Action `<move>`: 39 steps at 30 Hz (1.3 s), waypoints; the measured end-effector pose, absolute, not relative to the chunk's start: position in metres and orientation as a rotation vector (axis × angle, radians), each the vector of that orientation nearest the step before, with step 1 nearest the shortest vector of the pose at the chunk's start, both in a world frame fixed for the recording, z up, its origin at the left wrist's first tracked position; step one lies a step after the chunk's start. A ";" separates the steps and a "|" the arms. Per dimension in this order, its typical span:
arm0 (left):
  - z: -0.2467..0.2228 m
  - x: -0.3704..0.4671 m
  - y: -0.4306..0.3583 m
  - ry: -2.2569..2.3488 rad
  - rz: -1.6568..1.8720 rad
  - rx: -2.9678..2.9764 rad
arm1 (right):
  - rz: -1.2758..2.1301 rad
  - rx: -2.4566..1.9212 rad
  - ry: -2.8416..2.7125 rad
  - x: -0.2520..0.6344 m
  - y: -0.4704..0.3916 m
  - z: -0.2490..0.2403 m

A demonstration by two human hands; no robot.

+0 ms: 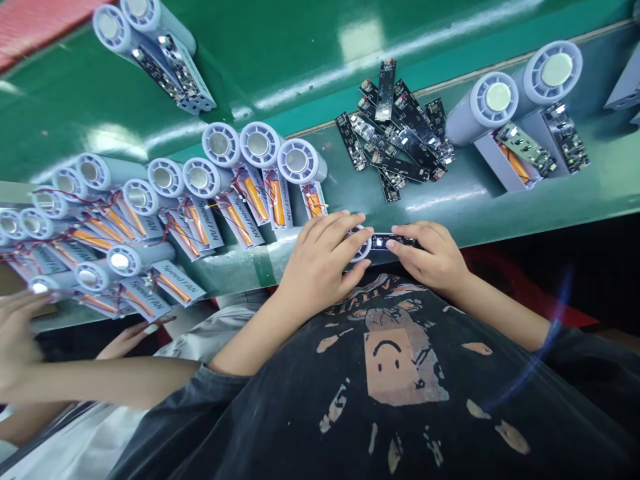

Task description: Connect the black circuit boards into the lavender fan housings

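Note:
My left hand (320,257) is wrapped over the round head of a grey fan unit (361,244) at the table's near edge. A black circuit board (381,242) with a bright white spot lies along the unit's handle. My right hand (429,257) pinches the far end of that board between thumb and fingers. Just beyond my hands is a pile of loose black circuit boards (407,137). Left of my left hand stands a grey fan unit (301,162) with an orange battery in its open handle.
Many grey fan units (165,179) with orange batteries fill the left side. Two units with boards (497,100) stand at the right, two more (150,40) at the upper left. A co-worker's hands (20,333) are at the lower left, near the units. The green table's edge (560,230) runs near me.

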State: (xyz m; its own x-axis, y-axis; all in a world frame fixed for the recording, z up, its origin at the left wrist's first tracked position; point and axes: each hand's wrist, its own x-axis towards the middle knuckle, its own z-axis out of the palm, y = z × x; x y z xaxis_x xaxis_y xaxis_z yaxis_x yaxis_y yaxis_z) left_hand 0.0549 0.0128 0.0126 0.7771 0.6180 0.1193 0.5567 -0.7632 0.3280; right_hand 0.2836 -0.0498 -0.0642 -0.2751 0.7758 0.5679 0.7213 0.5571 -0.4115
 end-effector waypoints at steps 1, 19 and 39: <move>0.012 0.055 0.013 0.910 0.321 2.694 | 0.087 -1.202 -2.039 0.283 -0.050 -0.064; 0.015 0.065 0.018 0.773 0.516 2.732 | -0.432 -1.578 -1.571 0.369 -0.042 -0.069; 0.011 0.026 0.021 0.846 0.848 2.715 | -0.607 -1.771 -1.498 0.418 0.000 -0.083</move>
